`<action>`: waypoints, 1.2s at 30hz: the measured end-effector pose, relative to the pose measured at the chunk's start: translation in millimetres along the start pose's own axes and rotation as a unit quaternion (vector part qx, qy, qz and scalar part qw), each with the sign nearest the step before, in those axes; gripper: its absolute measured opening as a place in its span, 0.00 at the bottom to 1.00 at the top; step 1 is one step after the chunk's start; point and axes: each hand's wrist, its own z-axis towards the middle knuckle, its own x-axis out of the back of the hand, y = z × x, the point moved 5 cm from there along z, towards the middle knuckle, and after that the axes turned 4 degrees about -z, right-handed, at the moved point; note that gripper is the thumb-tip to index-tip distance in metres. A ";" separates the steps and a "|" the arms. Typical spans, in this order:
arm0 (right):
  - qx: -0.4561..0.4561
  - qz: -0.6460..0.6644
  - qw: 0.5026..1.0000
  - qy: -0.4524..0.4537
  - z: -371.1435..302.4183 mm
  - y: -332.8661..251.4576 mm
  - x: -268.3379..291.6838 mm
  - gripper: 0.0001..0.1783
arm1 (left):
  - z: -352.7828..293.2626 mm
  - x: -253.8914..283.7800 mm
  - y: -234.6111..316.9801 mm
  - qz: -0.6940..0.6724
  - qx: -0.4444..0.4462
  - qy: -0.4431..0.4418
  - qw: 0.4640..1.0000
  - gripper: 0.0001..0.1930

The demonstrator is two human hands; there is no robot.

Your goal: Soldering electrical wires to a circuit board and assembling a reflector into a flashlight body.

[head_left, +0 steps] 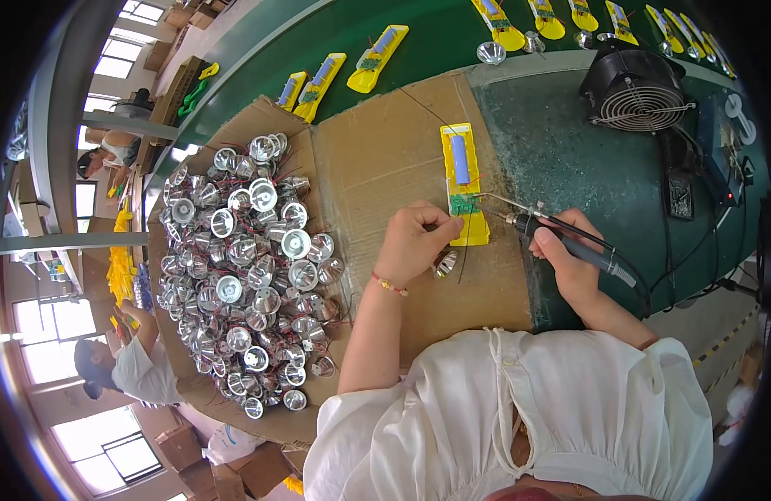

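Observation:
My right hand (573, 259) is closed round the dark handle of a soldering iron (573, 244). The iron's thin bent tip reaches over a green circuit board (463, 204) in a yellow plastic housing (448, 159). A blue-purple cylindrical battery (461, 160) lies in the upper part of that housing. My left hand (419, 242) is closed in a pinch at the lower left of the board; what its fingertips hold is hidden. Just under that hand a silvery reflector cup (444, 264) shows in part. A thin dark strand slants across the cardboard below the housing.
Many reflector cups with red wires fill a cardboard box (339, 367) on my left. A cardboard sheet (377, 142) lies under the work. Similar yellow housings (377, 60) line the far green bench. A black fan (640, 92) and a blue powered unit (728, 159) stand right. Other people sit left.

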 end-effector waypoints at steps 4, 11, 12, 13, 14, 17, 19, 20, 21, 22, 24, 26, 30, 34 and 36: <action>0.014 -0.017 0.999 -0.024 2.6 3.0 -3.8 0.07 | -0.8 0.6 1.7 0.004 0.028 -0.015 0.999 0.08; -0.005 -0.015 0.999 0.032 1.4 2.3 27.9 0.07 | -12.8 13.9 13.0 -0.058 0.099 0.068 0.991 0.11; -0.001 -0.013 0.999 0.038 2.9 3.3 31.7 0.07 | -8.0 6.6 18.9 0.112 0.104 0.012 0.988 0.09; -0.017 0.002 0.999 0.047 4.1 5.8 34.5 0.07 | -3.7 5.1 17.8 0.117 0.102 0.020 0.988 0.09; -0.032 0.012 0.998 0.062 4.7 6.6 38.1 0.06 | 9.1 1.5 16.6 0.160 0.047 0.019 0.986 0.08; -0.038 0.009 0.996 0.086 4.2 11.9 48.5 0.06 | 73.8 0.3 43.0 0.204 0.012 0.018 0.979 0.08; -0.044 0.012 0.995 0.090 4.1 12.7 48.3 0.06 | 138.0 13.9 58.5 0.267 -0.017 0.058 0.962 0.10; -0.049 0.008 0.995 0.090 3.6 13.8 46.4 0.06 | 165.0 27.5 65.6 0.236 -0.035 0.142 0.961 0.11; -0.059 0.003 0.995 0.084 7.8 16.7 42.0 0.06 | 184.4 48.9 72.9 0.238 -0.068 0.211 0.946 0.13; -0.054 0.010 0.995 0.080 8.1 16.5 41.5 0.06 | 201.2 65.2 74.9 0.222 -0.102 0.275 0.930 0.16; -0.056 0.018 0.993 0.102 4.4 16.1 49.5 0.07 | 220.5 78.7 80.0 0.319 -0.146 0.305 0.885 0.21; -0.062 0.026 0.992 0.111 5.2 18.4 53.0 0.07 | 221.2 93.4 68.3 0.387 -0.109 0.248 0.881 0.25; -0.057 0.021 0.995 0.081 9.9 17.8 46.6 0.08 | 198.4 109.7 40.7 0.405 -0.118 0.147 0.895 0.22; -0.059 0.013 0.993 0.101 9.8 20.2 51.5 0.08 | 119.9 62.1 48.0 0.356 -0.189 0.169 0.899 0.18; -0.034 0.002 0.994 0.102 8.5 17.9 52.8 0.07 | 63.3 32.0 50.3 0.340 -0.164 0.194 0.906 0.19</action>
